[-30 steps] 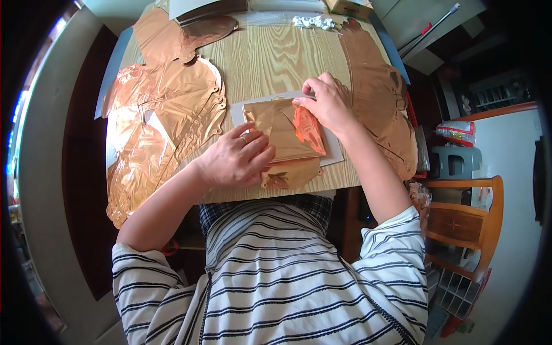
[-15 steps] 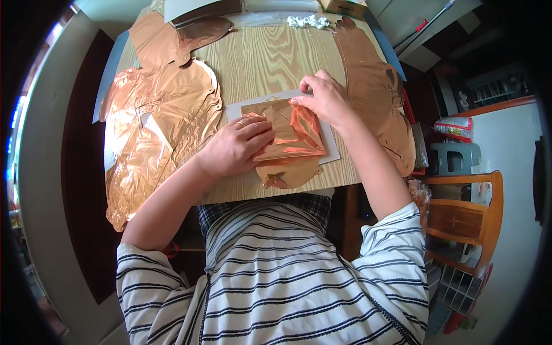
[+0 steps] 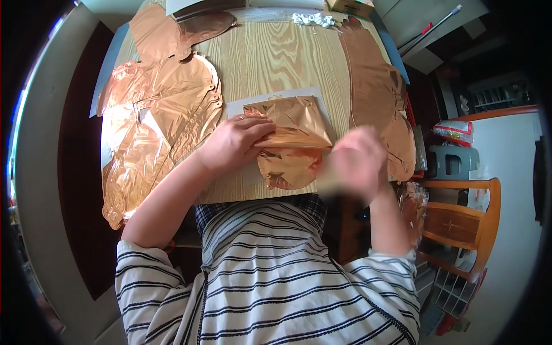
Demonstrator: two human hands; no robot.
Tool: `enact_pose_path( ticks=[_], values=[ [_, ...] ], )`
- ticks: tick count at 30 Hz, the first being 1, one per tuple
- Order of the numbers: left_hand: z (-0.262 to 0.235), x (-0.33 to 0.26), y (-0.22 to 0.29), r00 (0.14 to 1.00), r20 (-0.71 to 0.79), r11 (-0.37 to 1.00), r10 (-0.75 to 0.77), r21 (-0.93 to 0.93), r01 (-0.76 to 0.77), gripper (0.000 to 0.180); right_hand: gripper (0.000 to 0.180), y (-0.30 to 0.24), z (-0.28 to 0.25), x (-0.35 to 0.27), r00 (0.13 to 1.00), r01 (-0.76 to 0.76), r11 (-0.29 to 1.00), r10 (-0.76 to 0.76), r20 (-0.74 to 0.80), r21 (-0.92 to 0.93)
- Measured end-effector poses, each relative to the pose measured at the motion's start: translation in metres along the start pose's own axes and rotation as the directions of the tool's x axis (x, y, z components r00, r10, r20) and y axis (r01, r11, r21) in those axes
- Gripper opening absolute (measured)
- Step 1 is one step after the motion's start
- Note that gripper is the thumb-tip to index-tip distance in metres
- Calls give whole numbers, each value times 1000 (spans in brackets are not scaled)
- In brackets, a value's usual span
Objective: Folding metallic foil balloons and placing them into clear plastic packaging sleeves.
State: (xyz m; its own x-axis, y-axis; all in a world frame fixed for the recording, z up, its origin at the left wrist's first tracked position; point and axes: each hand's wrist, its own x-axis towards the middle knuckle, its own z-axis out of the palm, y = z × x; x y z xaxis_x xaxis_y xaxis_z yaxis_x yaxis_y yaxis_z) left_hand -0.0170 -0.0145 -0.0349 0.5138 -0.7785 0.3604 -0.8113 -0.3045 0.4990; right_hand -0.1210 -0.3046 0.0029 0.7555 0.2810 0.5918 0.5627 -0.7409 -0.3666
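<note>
A copper-coloured foil balloon (image 3: 296, 118) lies folded flat on a pale grey card (image 3: 325, 109) near the table's front edge. One rounded flap of it (image 3: 290, 169) hangs out past the card toward me. My left hand (image 3: 233, 144) rests on the folded foil's left side, its fingers laid flat and pressing down. By the foil's lower right corner, my right hand (image 3: 359, 161) is smeared by motion. Its fingers cannot be made out, nor whether it touches the foil.
More flat copper foil balloons lie in a heap at the left (image 3: 161, 115) and along the right side (image 3: 376, 86) of the wood-grain table (image 3: 282, 52). Small white pieces (image 3: 313, 20) sit at the back. To the right stand a wooden chair (image 3: 454, 221) and a grey stool (image 3: 451, 161).
My right hand has moved from the foil's upper right down toward the table's front edge. The foil's right part now lies flatter and smoother. My left hand has stayed in place.
</note>
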Motion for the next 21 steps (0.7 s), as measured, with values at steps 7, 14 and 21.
enact_pose_path(
  ticks=[7, 14, 21],
  values=[
    [-8, 10, -2, 989, 16, 977, -148, -150, 149, 29, 77, -39, 31, -50, 939, -55, 995, 78, 335, -77],
    [-16, 16, -5, 962, 77, 923, -263, -270, 274, 23, 77, -37, 35, -40, 916, -19, 998, 39, 400, -53],
    [-19, 18, -1, 926, 117, 857, -360, -350, 377, 24, 61, -26, 24, -27, 921, -36, 998, 13, 390, 52]
  ],
)
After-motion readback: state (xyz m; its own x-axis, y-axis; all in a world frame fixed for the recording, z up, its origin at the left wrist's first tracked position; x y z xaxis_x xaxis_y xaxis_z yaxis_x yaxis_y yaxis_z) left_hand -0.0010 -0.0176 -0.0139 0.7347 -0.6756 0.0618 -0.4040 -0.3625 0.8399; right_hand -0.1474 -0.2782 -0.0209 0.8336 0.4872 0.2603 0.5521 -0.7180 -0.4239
